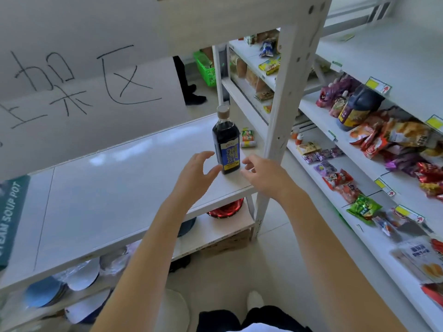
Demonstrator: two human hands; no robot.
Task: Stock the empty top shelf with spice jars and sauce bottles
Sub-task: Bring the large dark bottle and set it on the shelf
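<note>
Stocking has barely begun, judging by how things lie: one sauce bottle (226,144) stands upright on the white top shelf (115,192), near its right end and close to the front edge. The long stretch of board to its left carries nothing. Just behind the bottle sit two small items (248,138), possibly spice jars, though they are too blurred for you to be sure. That leaves you the bulk of the jars and bottles to bring.

Your left hand (195,172) and right hand (262,174) flank the bottle low on either side. Their fingers are spread and loosely curved, and neither has hold of anything. The bottle is capped and holds a dark liquid up to its shoulder. On the rack to your right, a large dark jug (357,109), also capped and dark inside, stands among snack packets (388,137).
</note>
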